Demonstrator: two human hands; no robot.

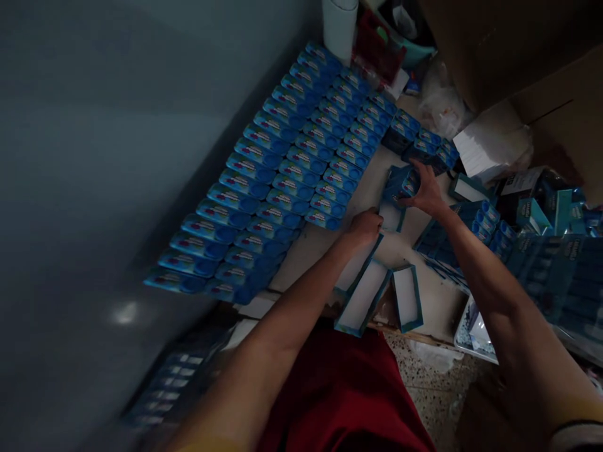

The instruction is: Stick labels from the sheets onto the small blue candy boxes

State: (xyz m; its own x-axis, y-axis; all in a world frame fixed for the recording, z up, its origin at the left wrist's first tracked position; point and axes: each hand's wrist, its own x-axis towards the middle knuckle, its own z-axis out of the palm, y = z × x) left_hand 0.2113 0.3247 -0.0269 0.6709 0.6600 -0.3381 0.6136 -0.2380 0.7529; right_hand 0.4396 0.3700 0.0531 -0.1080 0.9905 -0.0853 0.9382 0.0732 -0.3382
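Note:
My left hand (365, 227) is closed on the near edge of a shallow open blue box (392, 215) with a pale inside. My right hand (428, 191) spans a small group of blue packs (409, 182) at the far end of that box, thumb on the near side and fingers on the far side. Whether the packs rest inside the box or above it, I cannot tell. Close to my left forearm lie more open boxes with white insides, one long box (365, 295) and a shorter box (407, 297) among them.
Rows of upright blue packs (287, 169) cover the table's left side along the wall. More blue packs (421, 144) stand beyond my right hand. Stacked packs (475, 223) and wrapped bundles (549, 270) are at right. A white tray (464, 329) sits by the table's front edge; cardboard (556, 107) rises behind.

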